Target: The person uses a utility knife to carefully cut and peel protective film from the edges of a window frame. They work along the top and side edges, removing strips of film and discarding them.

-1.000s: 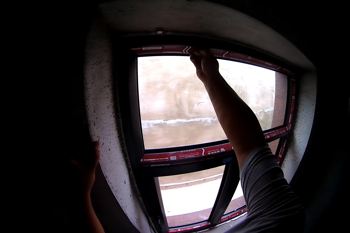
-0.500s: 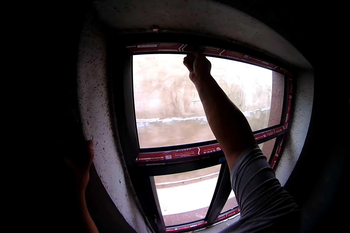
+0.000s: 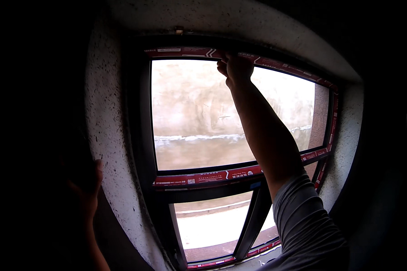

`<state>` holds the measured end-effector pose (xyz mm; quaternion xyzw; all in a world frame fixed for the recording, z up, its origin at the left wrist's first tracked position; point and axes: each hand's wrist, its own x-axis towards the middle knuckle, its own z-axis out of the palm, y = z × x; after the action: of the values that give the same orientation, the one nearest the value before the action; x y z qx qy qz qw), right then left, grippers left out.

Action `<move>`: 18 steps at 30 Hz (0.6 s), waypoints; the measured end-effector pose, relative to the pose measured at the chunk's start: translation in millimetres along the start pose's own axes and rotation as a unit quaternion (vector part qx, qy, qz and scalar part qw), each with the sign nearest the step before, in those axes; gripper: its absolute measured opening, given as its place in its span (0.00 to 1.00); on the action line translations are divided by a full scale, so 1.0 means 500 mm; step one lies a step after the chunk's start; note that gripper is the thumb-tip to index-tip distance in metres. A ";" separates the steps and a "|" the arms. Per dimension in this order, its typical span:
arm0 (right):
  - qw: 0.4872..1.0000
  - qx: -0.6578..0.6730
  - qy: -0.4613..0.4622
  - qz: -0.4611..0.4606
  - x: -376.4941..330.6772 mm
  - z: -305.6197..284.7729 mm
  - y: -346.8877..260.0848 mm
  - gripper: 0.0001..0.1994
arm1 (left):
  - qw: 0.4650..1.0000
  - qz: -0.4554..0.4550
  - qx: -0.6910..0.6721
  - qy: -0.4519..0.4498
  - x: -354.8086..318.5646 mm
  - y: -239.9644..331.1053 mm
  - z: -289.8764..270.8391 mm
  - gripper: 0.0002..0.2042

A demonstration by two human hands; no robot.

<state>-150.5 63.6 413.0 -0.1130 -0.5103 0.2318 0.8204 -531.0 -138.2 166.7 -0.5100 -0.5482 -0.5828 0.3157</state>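
Right hand [image 3: 234, 68] up at top rail of window frame [image 3: 142, 135], fingers curled and pinched on the red protective tape [image 3: 185, 53] that runs along the top edge, approx mid-span. Looks like a pinch grip on the tape edge, but backlight is strong so can't tell if a free end is really between the fingers. Left hand [image 3: 88, 183] low at left, flat and open against the rough plastered wall reveal [image 3: 108, 135], holds nothing, mostly in shadow.

Same red tape also on the mid rail [image 3: 212, 175] and right side [image 3: 333, 122] of frame; lower sash [image 3: 212, 226] below.

Risks, my judgement:
- Tape is thin, so pulling at a sharp angle could tear it and leave scraps stuck on the rail.
- Arm at full overhead stretch w/ only fingertip grip, so a slip is likely.
- Glare from glass pane [image 3: 203, 113] hides the tape edge, easy to grab wrong spot.
- Rough wall could scrape the bracing left palm if weight shifts.
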 end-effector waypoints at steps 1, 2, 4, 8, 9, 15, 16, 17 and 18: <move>0.999 -0.037 0.011 -0.018 -0.002 0.007 -0.013 0.08 | 1.000 0.006 -0.008 0.001 0.001 0.001 -0.002 0.48; 0.996 -0.074 0.023 -0.036 -0.003 0.014 -0.028 0.08 | 1.000 0.012 -0.016 0.002 0.002 0.001 -0.005 0.48; 0.989 -0.134 0.034 -0.050 -0.002 0.016 -0.033 0.08 | 1.000 0.012 -0.018 0.001 0.001 0.000 -0.004 0.47; 0.982 -0.186 0.009 -0.024 0.002 -0.007 -0.030 0.08 | 1.000 0.000 -0.012 0.002 -0.001 -0.002 -0.005 0.46; 0.981 -0.191 -0.003 -0.016 0.000 -0.010 -0.035 0.08 | 1.000 -0.002 -0.018 0.003 0.000 -0.001 -0.006 0.46; 0.991 -0.107 -0.045 -0.072 0.017 -0.042 -0.003 0.07 | 0.999 0.024 -0.033 0.011 0.005 0.002 -0.004 0.45; 0.992 -0.088 -0.046 -0.078 0.025 -0.046 0.008 0.07 | 0.999 0.026 -0.041 0.012 0.006 0.003 -0.003 0.45; 0.993 -0.069 -0.047 -0.085 0.034 -0.049 0.019 0.07 | 0.998 0.029 -0.050 0.012 0.008 0.004 -0.001 0.45; 0.994 -0.049 -0.050 -0.090 0.033 -0.042 0.024 0.07 | 0.998 0.030 -0.055 0.012 0.008 0.002 -0.001 0.45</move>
<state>-128.8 83.4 411.5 -0.0950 -0.5696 0.1375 0.8047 -531.3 -138.2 171.0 -0.5356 -0.4958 -0.6089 0.3108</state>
